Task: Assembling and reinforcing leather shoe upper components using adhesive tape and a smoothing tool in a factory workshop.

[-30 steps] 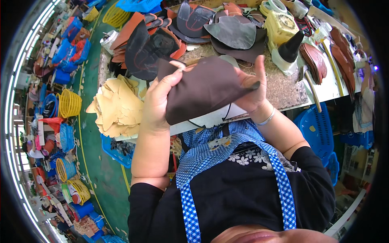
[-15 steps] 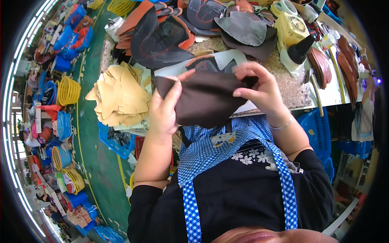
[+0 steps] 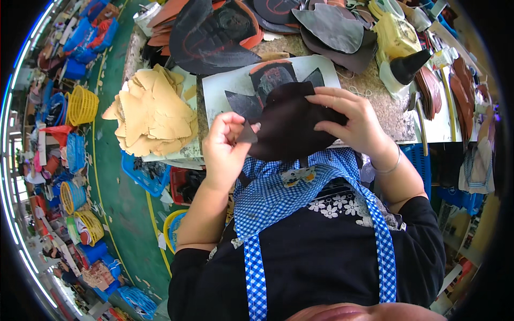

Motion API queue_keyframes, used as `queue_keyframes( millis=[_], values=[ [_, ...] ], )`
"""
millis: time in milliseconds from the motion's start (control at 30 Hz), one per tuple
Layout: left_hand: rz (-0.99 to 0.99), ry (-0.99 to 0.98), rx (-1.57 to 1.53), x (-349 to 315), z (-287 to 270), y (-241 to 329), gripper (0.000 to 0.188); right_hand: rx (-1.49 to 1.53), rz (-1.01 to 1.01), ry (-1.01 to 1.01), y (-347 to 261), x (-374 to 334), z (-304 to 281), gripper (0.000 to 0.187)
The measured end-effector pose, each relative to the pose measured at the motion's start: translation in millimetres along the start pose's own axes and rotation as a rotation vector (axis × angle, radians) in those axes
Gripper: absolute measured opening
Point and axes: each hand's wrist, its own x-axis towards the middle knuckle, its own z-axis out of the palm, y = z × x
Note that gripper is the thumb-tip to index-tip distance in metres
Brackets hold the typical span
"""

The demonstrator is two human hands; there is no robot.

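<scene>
A dark brown leather piece [image 3: 292, 128] hangs between my hands above the table's near edge. My left hand [image 3: 224, 144] pinches its left corner, which is folded over at the fingertips. My right hand [image 3: 360, 120] grips its right side, thumb below and fingers along the upper edge. Just beyond it, a white sheet [image 3: 215, 93] lies on the table with a dark, orange-edged leather piece [image 3: 274, 77] flat on it. The held leather covers the near part of that piece.
Cream-coloured cut pieces [image 3: 152, 115] are stacked on the left. Dark leather parts [image 3: 214, 37] pile up at the back. To the right are a black-nozzled bottle [image 3: 409, 67], a yellow block [image 3: 395, 37] and brown leather strips [image 3: 427, 91]. A blue basket [image 3: 144, 174] sits below the table's left side.
The leather has turned and shifted slightly right, and its left corner is now folded in my left fingers. My right hand has moved a little right and down. More of the white sheet shows.
</scene>
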Motion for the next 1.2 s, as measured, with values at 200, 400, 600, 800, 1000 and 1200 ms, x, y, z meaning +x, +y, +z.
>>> queue_keyframes(
  millis=[200,400,600,800,1000,1200],
  values=[
    [0.000,0.043,0.287,36.6,-5.8,-26.8,0.028,0.026,0.010,-0.146,43.2,29.8,8.6,0.049],
    [0.022,0.039,0.285,42.1,-4.8,-47.6,0.032,0.042,0.006,-0.190,58.1,39.1,11.3,0.049],
    [-0.057,0.066,0.075,19.4,-0.3,14.2,0.032,0.110,-0.018,-0.168,31.1,37.3,-13.4,0.049],
    [-0.051,0.031,0.078,22.4,-1.6,-1.4,0.033,0.078,-0.037,-0.192,33.3,41.1,-15.3,0.048],
    [0.053,0.033,0.344,39.1,-1.3,-34.8,0.036,0.045,-0.044,-0.217,67.8,46.7,8.5,0.048],
    [-0.015,-0.010,0.580,41.6,1.1,-25.4,0.038,0.016,-0.036,-0.251,71.6,48.6,12.9,0.049]
  ],
)
